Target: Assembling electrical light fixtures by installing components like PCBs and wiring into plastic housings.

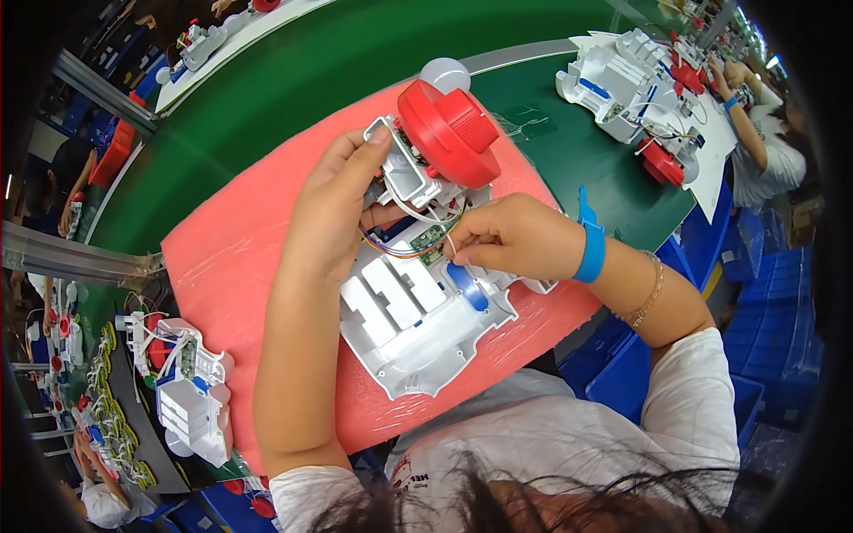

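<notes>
- White short-sleeved fabric shirt (569,435) is draping loosely.
- Flat blue strap (592,250) is circling the right wrist (565,242).
- Thin golden chain bracelet (659,282) is sitting near it.

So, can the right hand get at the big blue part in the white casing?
Probably yes: the right hand is close beside the big blue part, which looks mostly uncovered.

Open white housing (410,345) lies on pink foam (235,244), wires (400,255) seemingly attached.

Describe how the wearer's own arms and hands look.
Both hands are ungloved. The right hand has a bright blue wristband with a protruding end at its wrist; a thin chain bracelet circles that forearm. The left hand shows no band. White short sleeves cover both upper arms.
</notes>
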Motion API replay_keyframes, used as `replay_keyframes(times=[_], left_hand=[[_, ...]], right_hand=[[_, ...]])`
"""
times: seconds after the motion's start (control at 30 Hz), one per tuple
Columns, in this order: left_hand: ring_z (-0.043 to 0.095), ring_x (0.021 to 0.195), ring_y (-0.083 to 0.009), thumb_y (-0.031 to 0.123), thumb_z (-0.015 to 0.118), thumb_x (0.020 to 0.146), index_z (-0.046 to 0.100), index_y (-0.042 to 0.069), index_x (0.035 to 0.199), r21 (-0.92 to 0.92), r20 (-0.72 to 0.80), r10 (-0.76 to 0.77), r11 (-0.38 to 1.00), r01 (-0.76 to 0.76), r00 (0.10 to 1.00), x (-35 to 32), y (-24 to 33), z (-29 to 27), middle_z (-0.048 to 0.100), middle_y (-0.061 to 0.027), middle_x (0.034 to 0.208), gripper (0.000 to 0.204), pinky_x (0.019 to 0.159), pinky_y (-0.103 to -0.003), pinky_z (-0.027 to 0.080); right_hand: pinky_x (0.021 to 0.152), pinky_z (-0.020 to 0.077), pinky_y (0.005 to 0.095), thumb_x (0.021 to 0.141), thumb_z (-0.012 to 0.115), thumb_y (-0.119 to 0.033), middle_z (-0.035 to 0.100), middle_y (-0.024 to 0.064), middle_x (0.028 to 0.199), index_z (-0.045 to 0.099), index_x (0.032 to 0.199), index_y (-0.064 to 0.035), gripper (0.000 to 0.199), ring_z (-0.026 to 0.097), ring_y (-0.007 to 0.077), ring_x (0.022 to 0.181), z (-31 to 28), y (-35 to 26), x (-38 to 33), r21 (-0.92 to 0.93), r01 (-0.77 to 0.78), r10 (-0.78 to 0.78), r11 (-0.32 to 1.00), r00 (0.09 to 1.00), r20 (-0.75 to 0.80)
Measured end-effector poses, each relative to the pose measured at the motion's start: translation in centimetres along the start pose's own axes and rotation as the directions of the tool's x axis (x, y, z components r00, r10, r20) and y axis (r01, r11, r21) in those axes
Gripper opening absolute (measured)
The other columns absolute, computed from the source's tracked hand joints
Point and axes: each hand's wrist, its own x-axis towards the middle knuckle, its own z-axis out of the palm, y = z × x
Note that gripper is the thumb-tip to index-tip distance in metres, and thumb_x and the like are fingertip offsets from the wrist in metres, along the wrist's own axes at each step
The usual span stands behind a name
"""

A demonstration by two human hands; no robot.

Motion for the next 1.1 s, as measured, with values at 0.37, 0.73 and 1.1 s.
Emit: replay_keyframes(times=[0.37, 0.73, 1.1], left_hand=[[0.058, 0.076, -0.0100, 0.037, 0.053, 0.086, 0.049, 0.003, 0.097, -0.014, 0.046, 0.001, 1.000, 0.000, 0.999, -0.4, 0.2, 0.1, 0.057, -0.0056, 0.086, 0.036, 0.066, -0.026, 0.051], [0.058, 0.075, -0.0097, 0.033, 0.052, 0.087, 0.049, 0.004, 0.097, -0.062, 0.053, -0.001, 0.998, 0.004, 0.999, -0.4, 0.1, -0.2, 0.057, -0.0054, 0.086, 0.031, 0.068, -0.025, 0.052], [0.058, 0.080, -0.0095, 0.033, 0.052, 0.087, 0.048, 0.005, 0.102, -0.057, 0.110, -0.034, 0.998, 0.040, 0.993, -0.6, 0.1, -0.4, 0.057, -0.0042, 0.089, 0.032, 0.069, -0.026, 0.051]], right_hand=[[0.070, 0.0464, 0.0371, 0.076, 0.058, -0.010, 0.061, 0.0129, 0.082, 0.061, 0.089, -0.0051, 0.014, 0.059, 0.0288, 0.075, -0.3, 1.5, 0.7, -0.317, 0.168, -0.194, 0.934, 0.980, -0.052], [0.065, 0.0459, 0.0213, 0.082, 0.056, -0.005, 0.061, 0.0056, 0.084, 0.058, 0.096, 0.0007, 0.015, 0.058, 0.0083, 0.076, -0.8, 2.4, 0.2, 0.485, -0.051, 0.017, 0.873, 0.997, 0.074], [0.060, 0.0421, 0.0174, 0.084, 0.058, -0.010, 0.060, 0.0022, 0.084, 0.058, 0.099, 0.0013, 0.019, 0.054, 0.0051, 0.072, -1.2, 4.0, 0.4, 0.663, -0.253, -0.113, 0.704, 0.883, 0.456]])
